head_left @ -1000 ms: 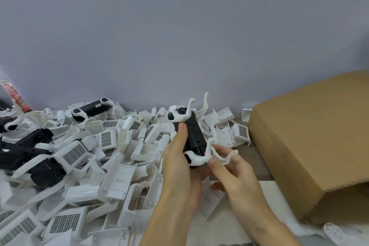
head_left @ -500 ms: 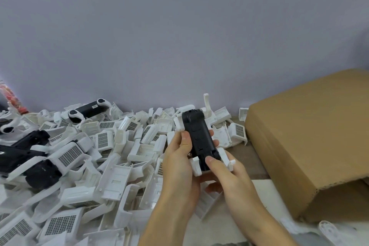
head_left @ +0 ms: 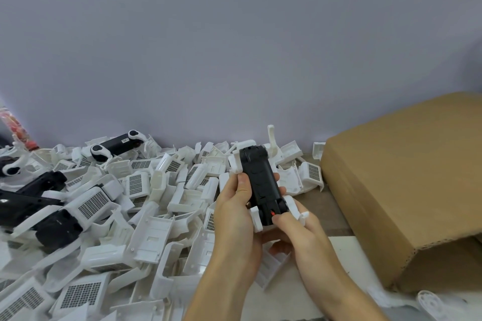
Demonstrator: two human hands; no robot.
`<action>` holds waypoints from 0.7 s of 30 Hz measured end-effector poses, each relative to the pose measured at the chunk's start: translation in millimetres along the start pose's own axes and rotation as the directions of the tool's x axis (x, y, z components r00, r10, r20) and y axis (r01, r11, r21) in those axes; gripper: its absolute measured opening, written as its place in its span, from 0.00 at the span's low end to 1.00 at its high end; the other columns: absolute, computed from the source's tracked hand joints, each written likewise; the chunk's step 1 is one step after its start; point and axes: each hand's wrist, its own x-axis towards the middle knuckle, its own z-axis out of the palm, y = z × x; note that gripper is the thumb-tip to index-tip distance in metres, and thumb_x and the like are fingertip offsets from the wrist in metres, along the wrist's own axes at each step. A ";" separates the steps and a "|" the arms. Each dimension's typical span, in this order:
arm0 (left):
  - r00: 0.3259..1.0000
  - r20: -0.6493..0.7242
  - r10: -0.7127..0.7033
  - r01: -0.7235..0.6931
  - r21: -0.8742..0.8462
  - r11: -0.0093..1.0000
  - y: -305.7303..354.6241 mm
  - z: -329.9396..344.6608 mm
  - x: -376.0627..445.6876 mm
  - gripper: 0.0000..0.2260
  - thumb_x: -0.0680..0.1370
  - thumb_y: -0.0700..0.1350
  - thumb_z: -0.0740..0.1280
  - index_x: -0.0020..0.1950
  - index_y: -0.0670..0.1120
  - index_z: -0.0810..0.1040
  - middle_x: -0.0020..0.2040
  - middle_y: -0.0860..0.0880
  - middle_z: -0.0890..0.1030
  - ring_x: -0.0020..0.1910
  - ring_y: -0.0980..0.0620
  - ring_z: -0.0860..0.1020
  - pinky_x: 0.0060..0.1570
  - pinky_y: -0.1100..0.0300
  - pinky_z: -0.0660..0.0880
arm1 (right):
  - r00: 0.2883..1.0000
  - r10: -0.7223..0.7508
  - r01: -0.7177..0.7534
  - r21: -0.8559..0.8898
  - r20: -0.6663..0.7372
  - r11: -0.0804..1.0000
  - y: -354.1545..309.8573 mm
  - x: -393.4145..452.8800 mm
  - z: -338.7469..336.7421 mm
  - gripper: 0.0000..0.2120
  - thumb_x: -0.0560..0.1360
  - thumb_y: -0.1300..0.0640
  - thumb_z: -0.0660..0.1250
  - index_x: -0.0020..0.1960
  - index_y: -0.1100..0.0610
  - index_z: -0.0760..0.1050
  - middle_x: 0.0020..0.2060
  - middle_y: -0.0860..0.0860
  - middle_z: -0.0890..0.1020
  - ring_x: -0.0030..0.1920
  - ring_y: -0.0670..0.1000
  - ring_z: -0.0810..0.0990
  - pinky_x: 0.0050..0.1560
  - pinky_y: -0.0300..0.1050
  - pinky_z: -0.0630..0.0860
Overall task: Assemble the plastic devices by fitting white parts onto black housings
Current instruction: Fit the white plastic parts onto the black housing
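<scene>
Both hands, left hand (head_left: 234,206) and right hand (head_left: 294,229), grip the long black plastic housing (head_left: 262,187); white end clips look seated, so checking them comes next

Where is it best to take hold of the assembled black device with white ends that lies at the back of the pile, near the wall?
Probably the black middle section of the assembled device, gripped across its long sides from above. It lies flat on top of the white parts with nothing covering it; its rounded white ends look less secure to pinch.
</scene>
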 end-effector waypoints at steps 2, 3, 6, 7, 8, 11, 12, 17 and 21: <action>1.000 0.004 0.000 0.000 0.014 1.000 -0.1 -0.3 -0.5 0.17 0.84 0.52 0.58 0.57 0.44 0.82 0.50 0.38 0.85 0.40 0.41 0.81 0.38 0.49 0.78 | 1.000 -0.006 0.006 -0.017 0.004 1.000 0.1 0.1 -0.3 0.15 0.70 0.53 0.60 0.48 0.42 0.82 0.38 0.49 0.84 0.40 0.48 0.81 0.35 0.37 0.74; 1.000 0.003 0.001 -0.001 0.012 1.000 0.0 -0.3 -0.7 0.16 0.84 0.52 0.58 0.56 0.45 0.82 0.50 0.39 0.86 0.40 0.41 0.82 0.38 0.48 0.78 | 1.000 -0.006 0.006 -0.028 0.003 1.000 0.6 0.2 -0.7 0.15 0.70 0.53 0.60 0.49 0.42 0.82 0.38 0.49 0.84 0.40 0.48 0.82 0.35 0.38 0.75; 1.000 0.007 0.011 -0.012 0.013 1.000 0.1 0.3 -0.7 0.15 0.84 0.52 0.58 0.55 0.47 0.82 0.51 0.41 0.86 0.42 0.42 0.83 0.39 0.47 0.78 | 0.999 -0.020 0.019 -0.060 -0.024 0.998 1.5 0.8 0.2 0.15 0.70 0.53 0.60 0.49 0.40 0.81 0.38 0.49 0.84 0.41 0.51 0.82 0.36 0.42 0.76; 1.000 0.010 0.016 -0.016 0.013 1.000 0.2 0.7 -0.8 0.15 0.84 0.52 0.58 0.54 0.47 0.82 0.51 0.42 0.86 0.42 0.43 0.83 0.37 0.49 0.79 | 0.999 -0.025 0.021 -0.073 -0.043 0.997 1.9 1.3 0.7 0.14 0.70 0.53 0.60 0.49 0.40 0.81 0.38 0.49 0.84 0.41 0.51 0.81 0.36 0.42 0.76; 1.000 0.014 0.021 -0.021 0.011 1.000 0.5 1.1 -1.2 0.15 0.84 0.52 0.58 0.53 0.48 0.82 0.51 0.42 0.86 0.42 0.44 0.84 0.36 0.51 0.79 | 0.998 -0.028 0.023 -0.080 -0.058 0.996 3.1 2.0 0.7 0.13 0.72 0.53 0.61 0.49 0.40 0.81 0.37 0.49 0.83 0.40 0.52 0.81 0.36 0.42 0.75; 0.999 0.018 0.027 -0.027 0.001 1.000 1.8 2.1 -2.4 0.14 0.84 0.51 0.58 0.54 0.48 0.82 0.51 0.42 0.86 0.42 0.45 0.84 0.31 0.54 0.78 | 0.998 -0.024 0.016 -0.114 -0.065 0.993 2.2 1.8 1.0 0.18 0.81 0.61 0.61 0.47 0.39 0.80 0.36 0.48 0.83 0.40 0.52 0.82 0.37 0.42 0.75; 1.000 0.017 0.026 -0.026 0.003 1.000 2.2 2.3 -2.6 0.15 0.84 0.52 0.58 0.55 0.47 0.81 0.51 0.42 0.86 0.42 0.44 0.84 0.31 0.55 0.78 | 0.998 -0.021 0.013 -0.115 -0.065 0.993 2.6 2.0 0.6 0.19 0.81 0.62 0.60 0.47 0.40 0.81 0.36 0.48 0.83 0.40 0.52 0.82 0.37 0.42 0.75; 1.000 0.020 0.019 -0.019 0.037 0.999 2.6 2.3 -3.7 0.16 0.84 0.53 0.57 0.59 0.44 0.79 0.52 0.40 0.85 0.44 0.40 0.81 0.30 0.56 0.75 | 0.998 0.013 -0.014 -0.011 -0.064 1.000 0.1 1.3 1.8 0.10 0.74 0.49 0.65 0.51 0.40 0.82 0.39 0.50 0.85 0.42 0.51 0.82 0.39 0.44 0.74; 1.000 0.008 0.003 -0.003 0.037 0.999 2.7 2.9 -3.6 0.16 0.85 0.52 0.57 0.60 0.44 0.79 0.53 0.39 0.85 0.44 0.39 0.80 0.31 0.55 0.76 | 0.997 0.041 -0.040 0.008 -0.066 0.999 2.8 2.7 1.3 0.13 0.81 0.55 0.64 0.50 0.38 0.82 0.38 0.48 0.85 0.41 0.47 0.84 0.34 0.36 0.75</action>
